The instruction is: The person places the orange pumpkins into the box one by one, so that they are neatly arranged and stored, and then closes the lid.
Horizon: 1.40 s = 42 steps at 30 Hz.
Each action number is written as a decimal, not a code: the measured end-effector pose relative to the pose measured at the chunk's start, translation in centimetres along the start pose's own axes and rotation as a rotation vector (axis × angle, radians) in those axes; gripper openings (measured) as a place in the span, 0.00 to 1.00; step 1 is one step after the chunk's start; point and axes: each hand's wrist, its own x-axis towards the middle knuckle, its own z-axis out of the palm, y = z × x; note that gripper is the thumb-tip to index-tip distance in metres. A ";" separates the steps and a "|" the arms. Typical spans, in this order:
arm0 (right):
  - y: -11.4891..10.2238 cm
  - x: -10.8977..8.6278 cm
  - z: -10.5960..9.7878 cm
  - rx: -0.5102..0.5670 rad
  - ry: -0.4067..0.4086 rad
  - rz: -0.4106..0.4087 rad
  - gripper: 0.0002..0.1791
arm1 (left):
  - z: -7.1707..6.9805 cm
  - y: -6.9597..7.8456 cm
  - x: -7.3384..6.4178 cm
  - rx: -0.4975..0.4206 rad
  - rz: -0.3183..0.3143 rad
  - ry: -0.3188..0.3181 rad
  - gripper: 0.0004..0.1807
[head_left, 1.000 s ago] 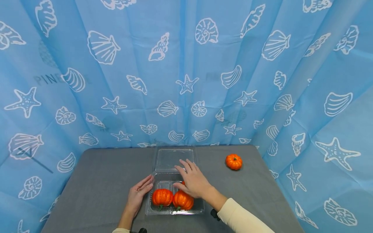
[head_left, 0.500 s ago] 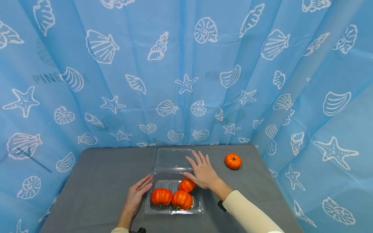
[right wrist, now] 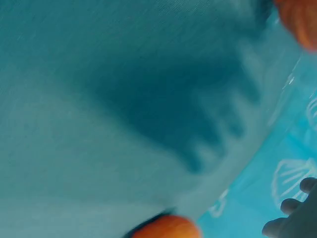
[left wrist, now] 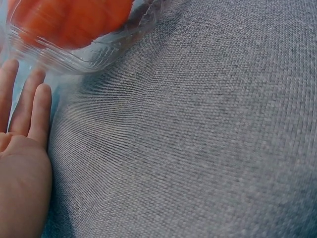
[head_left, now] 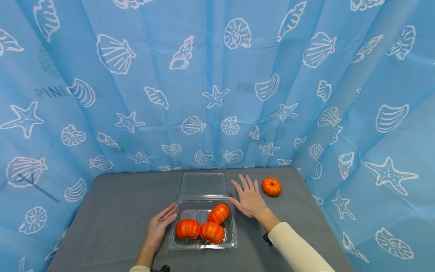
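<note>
Three small orange pumpkins sit in a clear plastic clamshell container (head_left: 204, 247): a left one (head_left: 188, 229), a front right one (head_left: 212, 231) and a rear right one (head_left: 219, 213). Its clear lid (head_left: 203, 184) lies folded back, away from me. With fingers extended, my left hand (head_left: 159, 228) rests against the container's left wall; the left wrist view shows the fingertips (left wrist: 42, 89) by the clear side. My right hand (head_left: 250, 200) hovers right of the container, fingers spread and holding nothing. A lone pumpkin (head_left: 271, 186) rests just beyond it.
A grey cloth-covered table (head_left: 119, 219) carries everything. Behind it and along the sides hangs a blue curtain (head_left: 217, 75) with white shell prints. In the right wrist view, one pumpkin (right wrist: 299, 22) is at upper right and another (right wrist: 168, 228) at the bottom edge.
My right hand has moved from over the container to the right, toward the lone pumpkin, uncovering the rear right pumpkin. The left hand stays at the container's left side.
</note>
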 end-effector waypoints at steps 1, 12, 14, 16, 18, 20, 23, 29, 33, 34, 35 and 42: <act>0.5 -0.1 0.1 -0.010 0.012 0.012 0.42 | 0.0 0.0 0.0 0.003 0.001 -0.001 0.30; 5.0 -0.5 -0.6 0.021 0.068 0.143 0.45 | 0.0 -0.2 0.0 0.012 0.011 0.003 0.30; 5.7 -0.5 -1.0 0.022 0.075 0.172 0.45 | -0.1 -0.2 0.0 0.002 0.013 0.004 0.30; 6.4 -0.6 -1.4 0.037 0.069 0.199 0.46 | -0.1 -0.3 0.0 0.000 0.011 0.008 0.30; 7.2 -0.7 -1.6 0.053 0.055 0.228 0.47 | -0.2 -0.3 0.1 -0.002 0.007 0.015 0.30; 8.1 -0.7 -1.7 0.079 0.034 0.263 0.48 | -0.2 -0.3 0.1 0.007 0.013 0.017 0.30; 9.5 -0.9 -1.7 0.116 0.013 0.301 0.49 | -0.1 -0.4 0.2 0.001 0.016 0.014 0.30; 11.4 -1.2 -1.4 0.192 0.009 0.343 0.50 | 0.0 -0.4 0.2 -0.007 0.003 0.013 0.29; 12.1 -1.5 -1.3 0.232 -0.012 0.364 0.49 | 0.0 -0.3 0.1 0.003 -0.009 0.012 0.29; 12.2 -1.5 -1.3 0.242 -0.019 0.369 0.49 | 0.0 -0.3 0.1 0.006 -0.008 0.013 0.29; 12.3 -1.5 -1.3 0.251 -0.028 0.373 0.49 | -0.1 -0.3 0.1 0.004 -0.007 0.012 0.29; 13.3 -1.3 -1.3 0.297 -0.083 0.412 0.45 | 0.0 -0.2 0.2 0.000 0.013 0.010 0.29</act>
